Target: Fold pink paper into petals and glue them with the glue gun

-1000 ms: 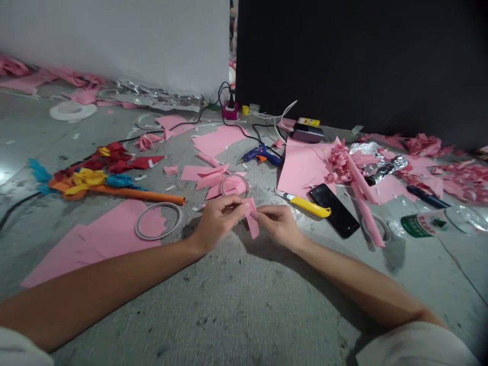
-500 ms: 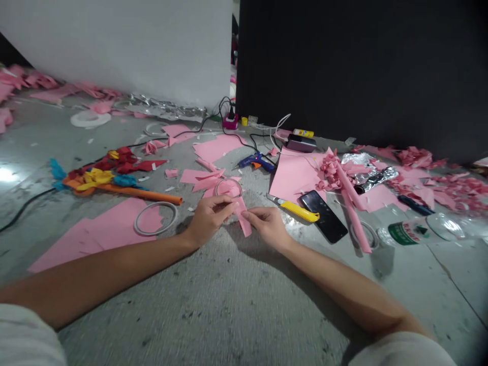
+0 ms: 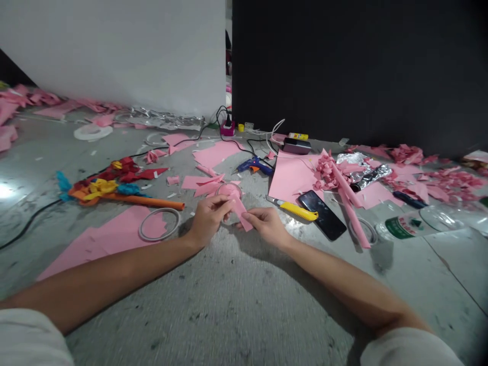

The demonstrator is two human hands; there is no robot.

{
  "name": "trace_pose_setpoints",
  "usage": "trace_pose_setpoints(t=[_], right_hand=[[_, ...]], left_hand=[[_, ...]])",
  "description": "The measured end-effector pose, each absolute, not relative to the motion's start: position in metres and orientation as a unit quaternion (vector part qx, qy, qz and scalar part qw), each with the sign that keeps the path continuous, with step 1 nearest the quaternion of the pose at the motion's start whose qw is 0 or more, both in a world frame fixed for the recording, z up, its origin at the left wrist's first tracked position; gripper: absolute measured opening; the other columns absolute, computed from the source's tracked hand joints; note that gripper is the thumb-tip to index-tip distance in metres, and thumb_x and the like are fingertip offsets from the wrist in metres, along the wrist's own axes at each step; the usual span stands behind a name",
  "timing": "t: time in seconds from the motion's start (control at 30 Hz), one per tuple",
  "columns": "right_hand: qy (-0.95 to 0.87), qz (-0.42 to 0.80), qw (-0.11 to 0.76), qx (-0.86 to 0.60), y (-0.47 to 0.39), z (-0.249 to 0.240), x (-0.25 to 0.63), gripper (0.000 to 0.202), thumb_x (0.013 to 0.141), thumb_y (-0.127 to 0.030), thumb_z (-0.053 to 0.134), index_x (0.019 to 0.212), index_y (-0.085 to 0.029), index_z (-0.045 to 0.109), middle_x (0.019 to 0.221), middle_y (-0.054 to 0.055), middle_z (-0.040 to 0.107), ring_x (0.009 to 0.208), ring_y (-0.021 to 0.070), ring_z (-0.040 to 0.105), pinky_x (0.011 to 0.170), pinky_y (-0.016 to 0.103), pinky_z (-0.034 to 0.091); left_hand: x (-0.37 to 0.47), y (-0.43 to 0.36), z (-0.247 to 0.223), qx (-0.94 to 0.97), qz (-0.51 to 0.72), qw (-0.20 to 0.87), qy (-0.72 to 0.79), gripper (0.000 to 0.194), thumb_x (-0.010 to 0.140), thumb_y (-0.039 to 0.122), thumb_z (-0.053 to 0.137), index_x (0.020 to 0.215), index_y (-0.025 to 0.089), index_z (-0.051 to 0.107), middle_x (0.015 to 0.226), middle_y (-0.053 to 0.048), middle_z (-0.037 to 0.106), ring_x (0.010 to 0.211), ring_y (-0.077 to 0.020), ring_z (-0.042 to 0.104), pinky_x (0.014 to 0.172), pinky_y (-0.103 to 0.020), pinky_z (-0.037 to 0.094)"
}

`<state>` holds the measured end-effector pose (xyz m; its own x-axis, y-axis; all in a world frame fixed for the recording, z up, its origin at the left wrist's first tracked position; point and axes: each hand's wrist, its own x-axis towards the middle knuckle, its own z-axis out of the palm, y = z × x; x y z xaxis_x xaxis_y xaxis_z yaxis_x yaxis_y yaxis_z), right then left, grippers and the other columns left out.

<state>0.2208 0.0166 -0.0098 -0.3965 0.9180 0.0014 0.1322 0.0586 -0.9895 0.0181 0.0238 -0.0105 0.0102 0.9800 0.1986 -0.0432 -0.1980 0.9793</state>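
A small pink paper strip (image 3: 240, 211) is held between both hands at the middle of the view. My left hand (image 3: 208, 218) pinches its upper left end, and my right hand (image 3: 267, 223) pinches its lower right end. Just behind the strip lies a ring (image 3: 230, 185) over pink paper pieces (image 3: 202, 184). To the right of my right hand are a yellow cutter knife (image 3: 297, 209) and a black phone (image 3: 324, 216). A blue glue gun (image 3: 256, 164) rests further back.
Left: a grey ring (image 3: 159, 238) on pink paper (image 3: 114, 229), and an orange stick (image 3: 148, 201) with coloured paper flowers. Right: a rolled pink tube (image 3: 354, 218), a plastic bottle (image 3: 419, 224) and crumpled pink paper. Behind: a black panel (image 3: 343, 66), cables and foil.
The pink strip has tilted, its lower end turned slightly up, and the right fingers now reach further beneath it. The view has shifted slightly. Both hands keep their hold.
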Motion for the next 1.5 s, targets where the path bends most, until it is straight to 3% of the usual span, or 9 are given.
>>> trace_pose_setpoints(t=[0.47, 0.67, 0.87, 1.17, 1.5], right_hand=[[-0.610, 0.567, 0.349, -0.431, 0.0133, -0.0058, 0.2208, 0.047, 0.094, -0.065, 0.076, 0.098, -0.020, 0.088, 0.090, 0.009, 0.086, 0.085, 0.0268, 0.082, 0.080, 0.036, 0.065], [-0.591, 0.576, 0.345, -0.446, 0.0119, -0.0028, 0.2221, 0.049, 0.094, -0.066, 0.076, 0.096, -0.019, 0.086, 0.085, 0.010, 0.085, 0.072, 0.0246, 0.079, 0.071, 0.036, 0.063], [-0.598, 0.578, 0.351, -0.430, 0.0104, -0.0021, 0.2221, 0.045, 0.095, -0.063, 0.077, 0.093, -0.019, 0.085, 0.085, 0.008, 0.084, 0.073, 0.0224, 0.079, 0.073, 0.033, 0.063], [-0.620, 0.552, 0.359, -0.426, 0.0114, -0.0033, 0.2213, 0.048, 0.095, -0.066, 0.074, 0.098, -0.019, 0.085, 0.085, 0.008, 0.085, 0.072, 0.0210, 0.077, 0.069, 0.031, 0.058], [-0.623, 0.547, 0.364, -0.424, 0.0116, -0.0022, 0.2185, 0.056, 0.086, -0.076, 0.075, 0.089, -0.020, 0.081, 0.081, 0.006, 0.084, 0.067, 0.0215, 0.076, 0.067, 0.032, 0.059]], left_hand=[[0.0210, 0.0189, -0.0026, 0.493, 0.562, 0.500, 0.436, 0.025, 0.088, 0.040, 0.079, 0.076, 0.018, 0.073, 0.059, 0.002, 0.062, 0.048, -0.0094, 0.055, 0.046, -0.020, 0.047], [0.0226, 0.0197, -0.0031, 0.490, 0.569, 0.502, 0.429, 0.023, 0.087, 0.038, 0.079, 0.077, 0.019, 0.075, 0.061, 0.001, 0.063, 0.051, -0.0100, 0.056, 0.046, -0.020, 0.048], [0.0223, 0.0194, -0.0023, 0.503, 0.574, 0.483, 0.429, 0.023, 0.089, 0.036, 0.078, 0.076, 0.018, 0.074, 0.063, 0.000, 0.065, 0.051, -0.0093, 0.056, 0.047, -0.019, 0.048], [0.0221, 0.0226, -0.0091, 0.515, 0.586, 0.463, 0.420, 0.027, 0.090, 0.041, 0.079, 0.077, 0.018, 0.073, 0.064, 0.000, 0.065, 0.052, -0.0092, 0.057, 0.047, -0.020, 0.047], [0.0223, 0.0232, -0.0089, 0.525, 0.604, 0.452, 0.393, 0.032, 0.088, 0.046, 0.079, 0.076, 0.018, 0.071, 0.065, 0.000, 0.065, 0.052, -0.0092, 0.056, 0.047, -0.020, 0.045]])
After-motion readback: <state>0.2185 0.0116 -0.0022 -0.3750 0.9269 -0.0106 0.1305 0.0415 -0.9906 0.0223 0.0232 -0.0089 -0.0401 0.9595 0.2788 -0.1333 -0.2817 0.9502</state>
